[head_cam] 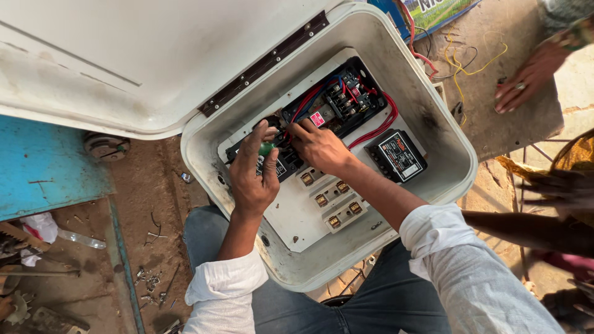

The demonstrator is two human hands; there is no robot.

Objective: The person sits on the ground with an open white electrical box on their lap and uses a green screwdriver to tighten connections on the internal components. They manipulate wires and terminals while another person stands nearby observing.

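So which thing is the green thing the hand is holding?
Find the big white box with its lid open, resting on the person's lap. Inside, the left hand grips a tool with a green handle, aimed at the black blocks with red and blue wires. It is the only green thing in the box.

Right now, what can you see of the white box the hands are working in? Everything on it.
The white box is a rounded, scuffed case, plastic by its look, lying open on the person's lap with its hinged lid swung back at the upper left on a dark hinge strip. Inside, a white panel carries black switch blocks with red and blue wires, a black module and three small terminals. The left hand holds a green-handled tool; the right hand touches the wiring.
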